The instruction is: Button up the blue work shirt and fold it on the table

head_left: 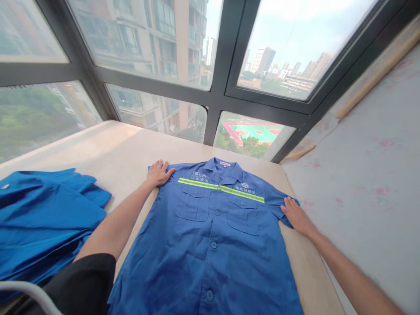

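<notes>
A blue short-sleeved work shirt [187,249] lies spread out, buttoned front up, with its collar toward the window. A yellow-green reflective stripe crosses its chest above two flap pockets, and white lettering sits above the stripe. My left hand [159,173] rests flat on the sleeve at the left, fingers stretched out. On the opposite sleeve, my right hand [297,215] presses down with its fingers extended. The shirt's lower hem runs out of view at the bottom.
The shirt lies on a pale ledge [127,144] below grey-framed windows [226,48]. More blue clothing [42,210] is piled at the left. A flower-patterned wall [370,175] borders the right side. A white curved tube or cable [29,288] shows at bottom left.
</notes>
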Demonstrator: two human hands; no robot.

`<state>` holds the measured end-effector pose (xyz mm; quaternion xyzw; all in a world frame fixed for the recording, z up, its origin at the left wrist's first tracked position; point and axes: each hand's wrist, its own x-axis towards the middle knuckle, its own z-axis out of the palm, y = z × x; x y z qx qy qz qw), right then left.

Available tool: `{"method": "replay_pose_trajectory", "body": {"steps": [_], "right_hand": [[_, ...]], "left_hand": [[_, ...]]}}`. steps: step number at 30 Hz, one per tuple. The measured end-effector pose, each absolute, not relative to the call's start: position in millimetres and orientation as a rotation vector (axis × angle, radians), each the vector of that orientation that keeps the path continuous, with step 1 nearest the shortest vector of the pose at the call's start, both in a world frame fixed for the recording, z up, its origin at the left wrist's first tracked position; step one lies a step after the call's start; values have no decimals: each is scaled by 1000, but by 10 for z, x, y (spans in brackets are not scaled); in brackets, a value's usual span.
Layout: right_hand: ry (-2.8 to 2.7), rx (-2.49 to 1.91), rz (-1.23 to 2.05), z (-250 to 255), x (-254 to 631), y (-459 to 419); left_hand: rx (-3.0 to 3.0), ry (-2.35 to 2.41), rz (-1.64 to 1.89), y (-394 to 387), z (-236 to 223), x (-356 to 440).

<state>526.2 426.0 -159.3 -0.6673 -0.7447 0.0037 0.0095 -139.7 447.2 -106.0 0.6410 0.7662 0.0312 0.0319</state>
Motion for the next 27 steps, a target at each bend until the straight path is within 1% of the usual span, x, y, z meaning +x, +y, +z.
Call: {"method": "replay_pose_trajectory", "body": {"steps": [3, 6, 9, 13, 16, 18, 21, 24, 27], "right_hand": [[-2322, -2085, 70, -1607, 5312, 4308], [-2333, -2077, 75, -1540, 5294, 4332], [-2364, -2071, 46, -1432, 5265, 4367], [-2380, -2098, 0, -1252, 5214, 4434], [-2310, -2199, -49, -1126, 5128, 4456], [-2231, -2240, -114, -1060, 5051, 4446], [-2139, -2230, -200, -986, 4923, 4422], [-2063, -2305, -68, -939, 4813, 4433], [-2061, -2365, -6, -906, 4773, 4506]], "left_hand": [[1994, 2339, 89, 4486, -1039, -1455], [2083, 2334, 166, 4477, -1003, -1508], [2115, 2420, 245, 4438, -953, -1529], [2031, 2538, 239, 4382, -850, -1516], [1925, 2704, 237, 4370, -741, -1462], [2006, 2725, 263, 4386, -663, -1360], [2342, 2478, 342, 4432, -572, -1019], [2590, 2088, 440, 4443, -561, -421], [2709, 1737, 527, 4384, -648, 325]]}}
